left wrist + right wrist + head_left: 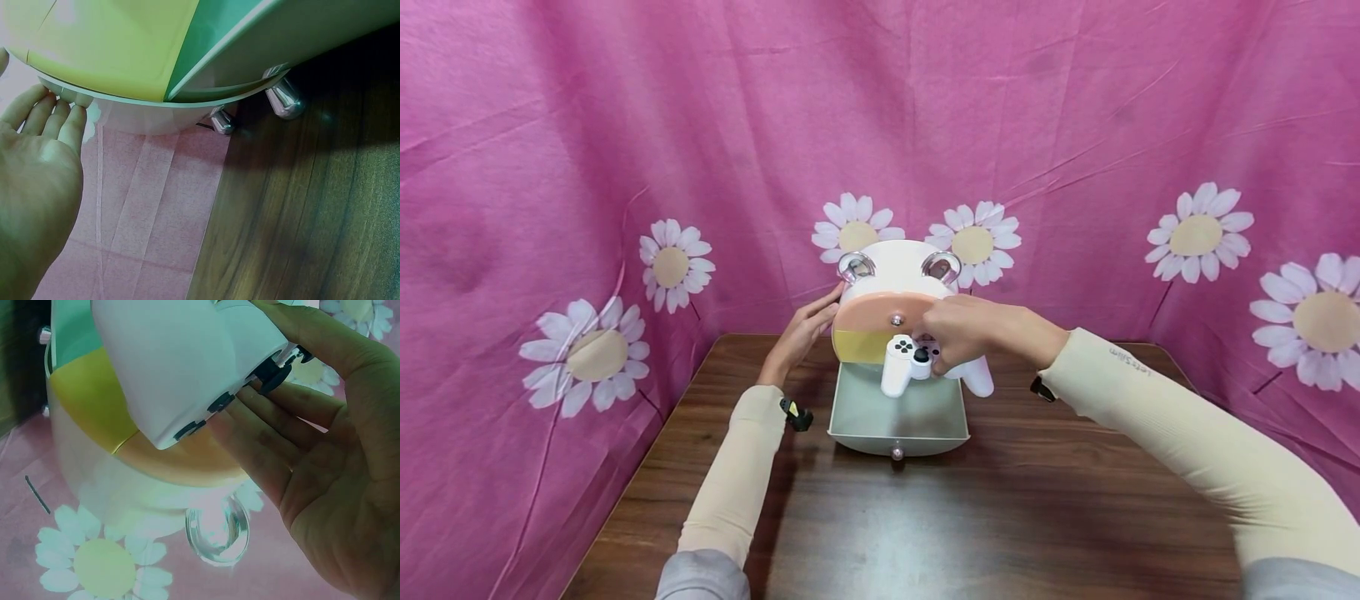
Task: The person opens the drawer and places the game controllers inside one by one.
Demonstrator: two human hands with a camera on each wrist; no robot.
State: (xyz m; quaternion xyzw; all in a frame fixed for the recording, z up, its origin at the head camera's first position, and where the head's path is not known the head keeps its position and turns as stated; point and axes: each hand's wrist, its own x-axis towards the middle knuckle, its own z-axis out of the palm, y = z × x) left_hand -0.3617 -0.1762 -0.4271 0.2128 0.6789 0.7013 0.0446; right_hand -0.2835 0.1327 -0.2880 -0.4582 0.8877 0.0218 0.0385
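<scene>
My right hand (962, 328) grips a white game controller (895, 372) by its middle, above the pulled-out pale green drawer (898, 414) of a small rounded cabinet (901, 260). In the right wrist view, thumb and fingers hold the controller (181, 362) with its dark buttons and sticks along one edge. The cabinet also has an orange front (868, 313) and a yellow front (856, 345), both in place. My left hand (801, 335) touches the cabinet's left side; the left wrist view shows its fingertips (76, 119) at the white shell, fingers nearly straight.
The cabinet stands on a dark wooden table (1037, 500) on short shiny feet (284, 100). Two chrome-rimmed ear-like rings (857, 266) top it. A pink cloth (760, 125) with white daisies hangs behind and at both sides.
</scene>
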